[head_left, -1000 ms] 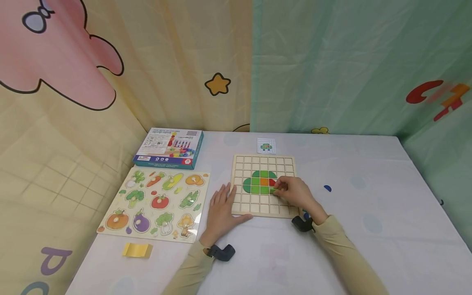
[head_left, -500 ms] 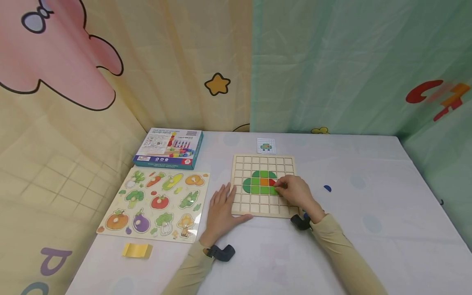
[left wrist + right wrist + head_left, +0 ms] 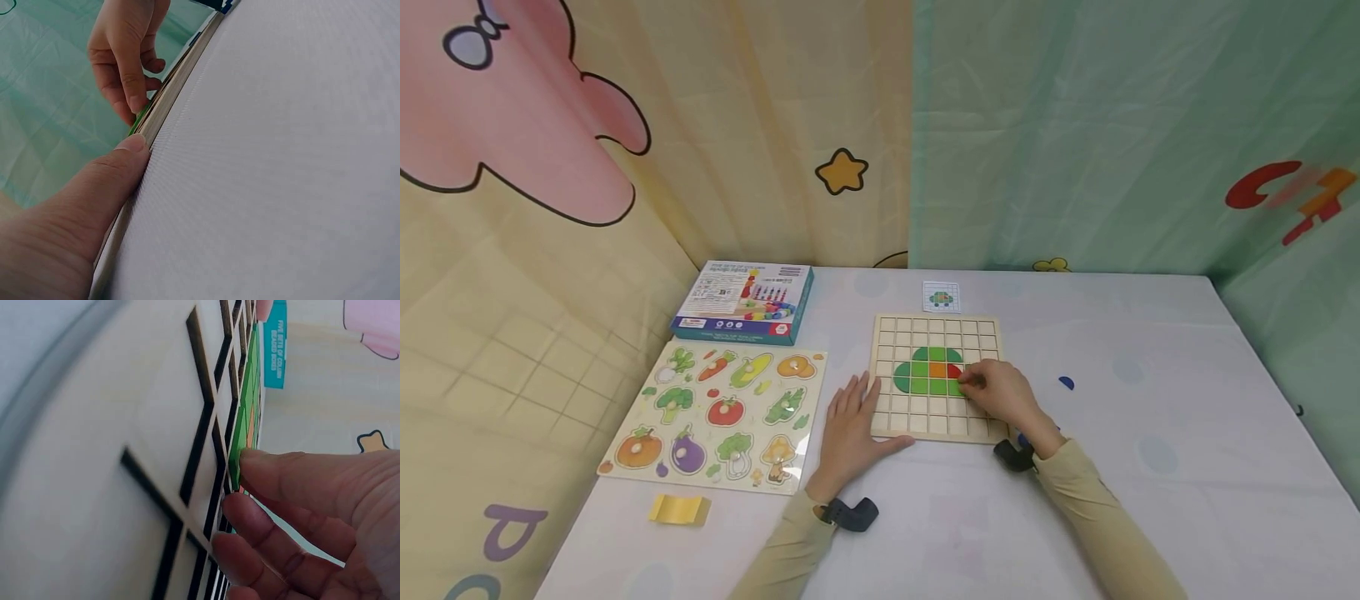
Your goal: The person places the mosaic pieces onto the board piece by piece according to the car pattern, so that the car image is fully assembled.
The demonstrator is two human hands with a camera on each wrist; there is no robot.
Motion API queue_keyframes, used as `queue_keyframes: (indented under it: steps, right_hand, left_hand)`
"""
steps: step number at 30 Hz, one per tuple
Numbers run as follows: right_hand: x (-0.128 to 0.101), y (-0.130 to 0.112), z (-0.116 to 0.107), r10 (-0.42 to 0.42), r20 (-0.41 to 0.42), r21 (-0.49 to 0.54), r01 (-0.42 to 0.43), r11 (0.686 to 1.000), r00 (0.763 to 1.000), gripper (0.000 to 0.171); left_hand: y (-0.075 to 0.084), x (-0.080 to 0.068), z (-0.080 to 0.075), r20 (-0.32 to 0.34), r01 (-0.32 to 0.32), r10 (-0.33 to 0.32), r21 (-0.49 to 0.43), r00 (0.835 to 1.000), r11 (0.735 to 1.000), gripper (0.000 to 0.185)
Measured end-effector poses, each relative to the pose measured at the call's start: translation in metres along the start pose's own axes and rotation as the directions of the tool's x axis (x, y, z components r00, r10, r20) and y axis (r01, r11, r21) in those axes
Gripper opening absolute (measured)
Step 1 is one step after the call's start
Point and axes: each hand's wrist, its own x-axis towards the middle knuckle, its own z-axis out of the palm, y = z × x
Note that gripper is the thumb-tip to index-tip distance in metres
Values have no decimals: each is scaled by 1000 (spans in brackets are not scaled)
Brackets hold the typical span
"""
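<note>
My right hand [image 3: 1000, 396] pinches a green tile [image 3: 237, 450] at the grid board [image 3: 936, 425], left hand [image 3: 850, 425] flat, steadying its edge; tilted, the tile could jam or nudge neighbours.

Both hands [image 3: 925, 408] on grid board [image 3: 936, 333]

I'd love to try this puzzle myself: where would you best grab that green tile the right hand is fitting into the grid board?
Probably by its raised right edge, from above. The green tile sits tilted, partly in its cell, so that edge stands clear of the board; the right hand already pinches there. The left hand steadies the board.
</note>
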Motion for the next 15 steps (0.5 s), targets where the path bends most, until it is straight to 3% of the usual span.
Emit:
queue_keyframes:
  steps: [8, 15]
  right_hand:
    - [-12, 14, -10, -24, 15, 129, 22, 991, 1000, 18]
    - [-28, 30, -33, 28, -51, 122, -21, 992, 998, 18]
  left_hand:
    - [-1, 0, 2, -11, -6, 6, 13, 1000, 1000, 107]
    - [-1, 0, 1, -15, -14, 14, 5, 1000, 1000, 107]
